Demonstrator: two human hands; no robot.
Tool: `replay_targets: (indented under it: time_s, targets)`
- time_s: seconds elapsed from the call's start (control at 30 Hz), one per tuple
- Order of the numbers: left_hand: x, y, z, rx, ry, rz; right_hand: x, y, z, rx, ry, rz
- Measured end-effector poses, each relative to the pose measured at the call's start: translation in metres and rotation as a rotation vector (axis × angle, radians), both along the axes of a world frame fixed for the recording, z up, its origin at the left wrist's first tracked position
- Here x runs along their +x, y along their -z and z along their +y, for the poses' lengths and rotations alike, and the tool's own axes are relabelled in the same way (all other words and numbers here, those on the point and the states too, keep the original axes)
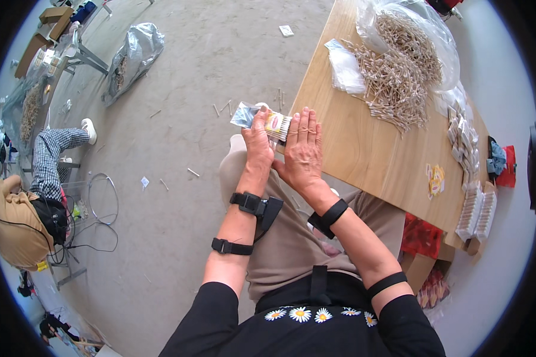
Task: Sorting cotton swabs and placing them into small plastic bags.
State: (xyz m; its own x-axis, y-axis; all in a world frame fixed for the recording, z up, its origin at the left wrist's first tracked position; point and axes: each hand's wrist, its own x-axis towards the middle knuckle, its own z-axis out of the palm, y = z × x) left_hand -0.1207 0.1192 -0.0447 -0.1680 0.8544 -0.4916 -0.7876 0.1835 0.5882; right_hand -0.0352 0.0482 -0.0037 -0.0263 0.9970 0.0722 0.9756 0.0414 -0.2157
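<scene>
My left hand (pixel 259 138) is closed around a small clear plastic bag (pixel 242 115) holding a row of cotton swabs (pixel 280 126) and a yellow label card (pixel 273 121). The swab ends show at the packet's right side. My right hand (pixel 304 146) is held flat against that side, its fingers stretched out and pointing away from me. Both hands are beside the left edge of the wooden table (pixel 369 157), above my lap. Whether the right palm presses on the swabs is hidden.
A heap of loose cotton swabs (pixel 402 83) spills from a large clear bag (pixel 452 53). Near it lie flat empty bags (pixel 344 68), label cards (pixel 436 180) and filled packets (pixel 477 211). Swabs (pixel 193 172) litter the floor. Another person (pixel 24 220) sits at the left.
</scene>
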Motion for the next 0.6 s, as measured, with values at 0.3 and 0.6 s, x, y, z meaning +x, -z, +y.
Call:
replay_targets:
  time_s: [0.3,0.6]
  targets:
    - [0.001,0.007,0.001,0.078,0.021,0.106,-0.015,0.016,0.006,0.118,0.102,0.011]
    - [-0.001,0.005,-0.002,0.159,-0.001,0.256,0.027,-0.006,-0.011,-0.059,0.161,0.090]
